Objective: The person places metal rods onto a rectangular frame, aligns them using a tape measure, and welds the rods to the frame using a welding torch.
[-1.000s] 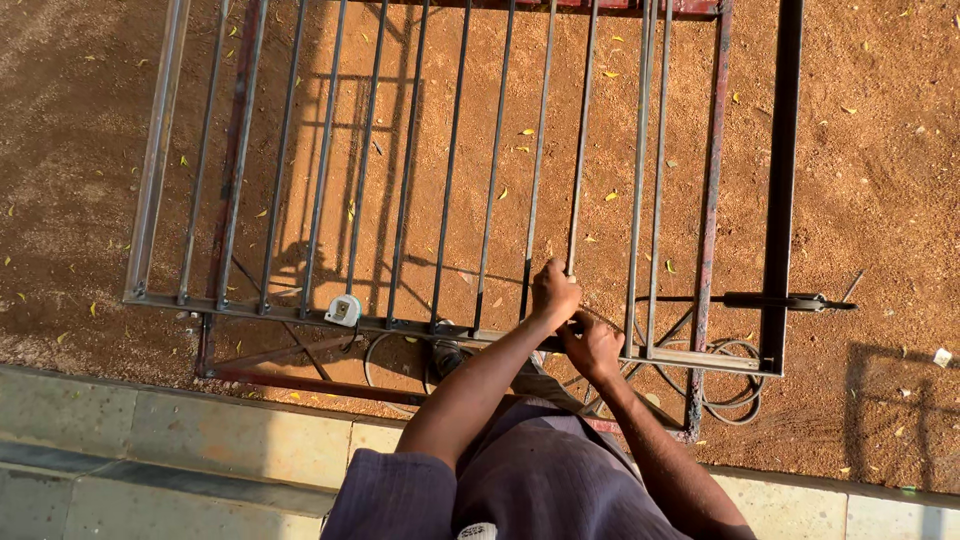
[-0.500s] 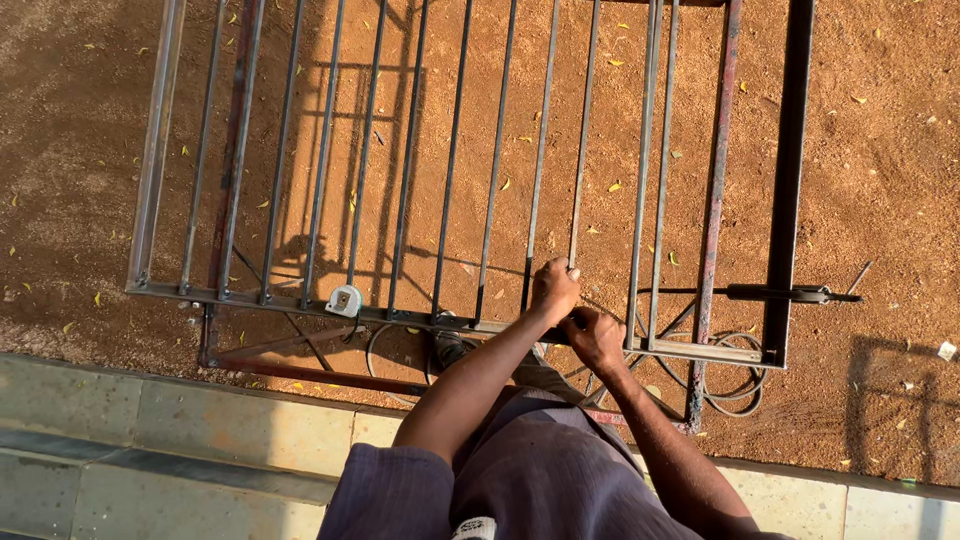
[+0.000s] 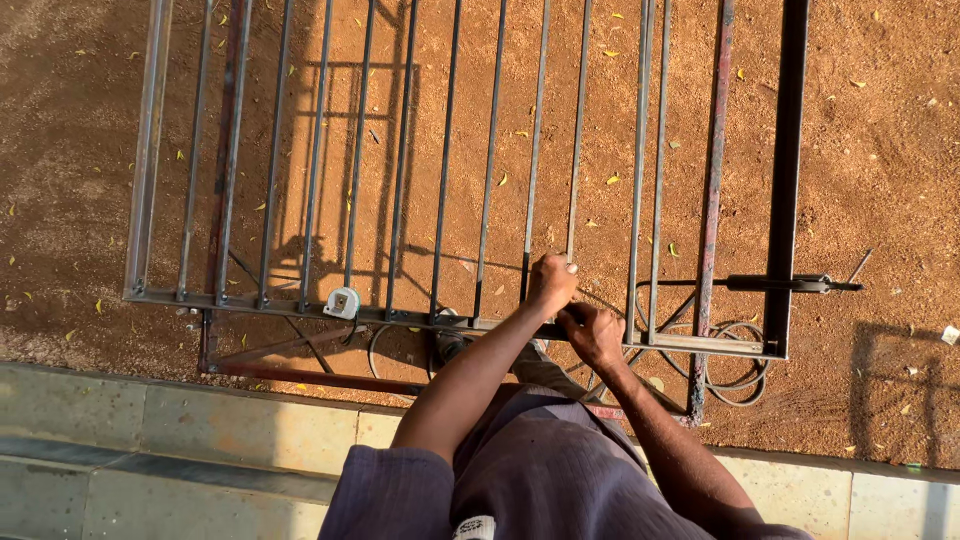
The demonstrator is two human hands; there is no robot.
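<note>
A metal grille [image 3: 300, 305] of several thin parallel bars in a flat-bar frame lies raised over red-brown dirt. My left hand [image 3: 552, 282] is closed around the near end of one thin bar [image 3: 578, 120] where it meets the frame's near rail. My right hand [image 3: 594, 333] rests fisted on that near rail, just right of the left hand; what it grips is hidden. A small tape measure [image 3: 342, 302] sits on the rail to the left.
A welding electrode holder [image 3: 790, 284] lies on the right frame bar, with a coiled cable [image 3: 735, 355] below it. A reddish steel stand [image 3: 300, 378] supports the grille. A concrete curb [image 3: 180, 440] runs along the near side.
The view has shifted slightly; both hands stay on the same bar and rail with only a small adjustment.
</note>
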